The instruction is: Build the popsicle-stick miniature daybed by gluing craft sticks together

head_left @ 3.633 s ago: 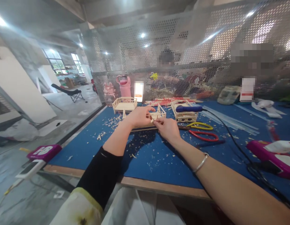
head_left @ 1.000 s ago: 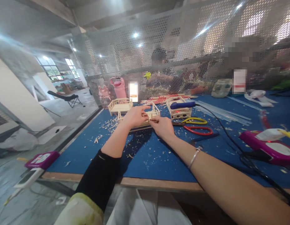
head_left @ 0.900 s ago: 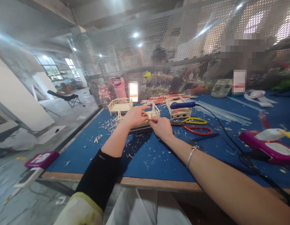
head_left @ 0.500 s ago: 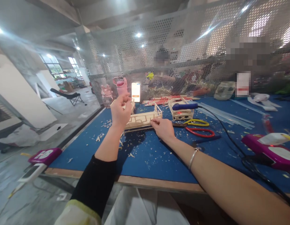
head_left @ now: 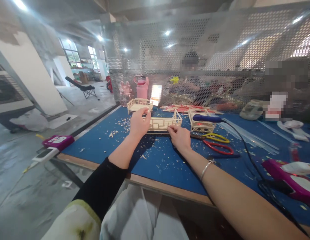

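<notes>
A long frame model of pale wooden sticks lies on the blue tabletop, with a railing along its front. My right hand pinches the front railing toward its right end. My left hand is at the model's left end, thumb and fingers drawn together; whatever they hold, if anything, is hidden. Behind that hand stands a second wooden frame model. To the right is a third one, and a blue-handled corded tool rests on it. Scissors with red and yellow handles lie right of my right hand.
Wood scraps litter the blue table. Red and pale sticks lie at the back by a pink bottle and a lit phone. Clear strips and a purple power strip are right. People sit behind the mesh screen.
My left hand has come down from above the model's left end to beside it. My right hand stays pinched at the railing. The camera view has turned a little left.
</notes>
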`<state>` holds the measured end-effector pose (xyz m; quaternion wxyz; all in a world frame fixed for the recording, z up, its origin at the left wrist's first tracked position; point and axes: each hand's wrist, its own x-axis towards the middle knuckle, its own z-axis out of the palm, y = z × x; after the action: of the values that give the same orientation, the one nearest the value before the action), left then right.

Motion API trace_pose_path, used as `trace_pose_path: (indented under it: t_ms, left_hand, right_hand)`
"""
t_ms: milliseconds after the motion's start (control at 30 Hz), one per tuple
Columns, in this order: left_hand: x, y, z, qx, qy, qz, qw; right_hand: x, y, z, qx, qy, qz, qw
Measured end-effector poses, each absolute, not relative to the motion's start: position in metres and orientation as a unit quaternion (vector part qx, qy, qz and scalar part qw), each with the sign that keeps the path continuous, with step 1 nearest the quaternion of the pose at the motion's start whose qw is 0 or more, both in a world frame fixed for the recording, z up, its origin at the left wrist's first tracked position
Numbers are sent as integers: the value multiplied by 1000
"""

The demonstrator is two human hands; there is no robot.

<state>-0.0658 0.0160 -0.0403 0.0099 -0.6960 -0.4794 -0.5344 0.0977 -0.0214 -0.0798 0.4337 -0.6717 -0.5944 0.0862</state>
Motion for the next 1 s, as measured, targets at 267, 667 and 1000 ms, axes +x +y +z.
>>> trace_pose_path:
  t_ms: [267, 667, 1000]
  left_hand:
    - [-67, 17, -43, -703, -486, -519, -9]
    - [-67, 21, -45, -705, -470, -531, -9]
    - [-67, 19, -44, -708, -477, -521, -4]
  right_hand:
    - [96, -23, -79, -670, -598, 83, 432]
    - [97, -23, -81, -670, -600, 76, 430]
    - [96, -24, -79, -672, -599, 75, 429]
